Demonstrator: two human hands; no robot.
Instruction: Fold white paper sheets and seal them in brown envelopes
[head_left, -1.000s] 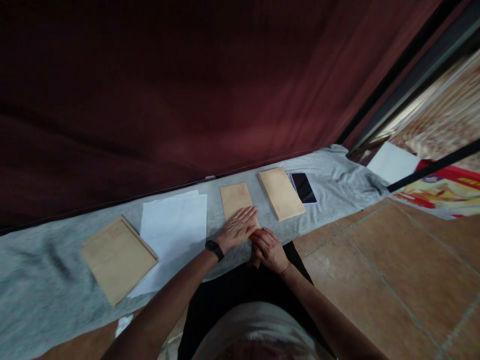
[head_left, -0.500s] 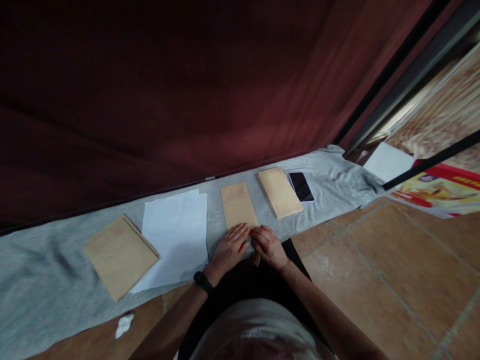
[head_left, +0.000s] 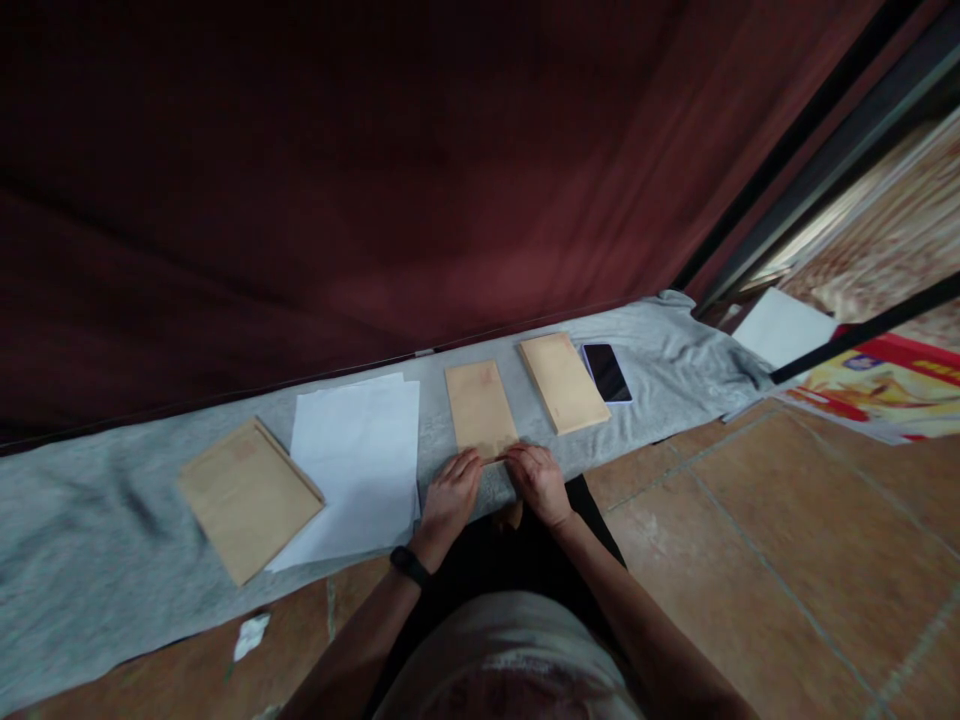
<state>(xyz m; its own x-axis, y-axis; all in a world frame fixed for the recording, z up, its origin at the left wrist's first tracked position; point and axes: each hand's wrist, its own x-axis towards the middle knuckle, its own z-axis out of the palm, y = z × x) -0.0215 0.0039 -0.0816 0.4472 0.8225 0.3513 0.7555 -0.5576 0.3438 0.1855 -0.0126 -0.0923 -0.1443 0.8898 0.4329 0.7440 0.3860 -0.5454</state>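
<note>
A brown paper envelope (head_left: 481, 405) lies flat on the grey cloth in front of me. At its near left corner my left hand (head_left: 453, 492) pinches the edge, fingers closed. My right hand (head_left: 538, 484) grips the near right corner in the same way. Between the two hands the near edge looks folded or slightly raised. To the right lies a stack of brown envelopes (head_left: 564, 382). White paper sheets (head_left: 356, 465) are left of my left hand, and another pile of brown envelopes (head_left: 247, 500) partly covers them.
A smartphone (head_left: 607, 373) rests beside the right stack. The long narrow surface is covered by a grey cloth (head_left: 97, 560), with a dark red curtain (head_left: 375, 200) behind it. A crumpled white scrap (head_left: 251, 636) is on the tiled floor (head_left: 720, 560). A colourful printed box (head_left: 885, 385) stands at right.
My hands have moved slightly apart, from lying over the envelope's near edge to gripping its two near corners. The near edge now shows between them. The view has shifted a little.
</note>
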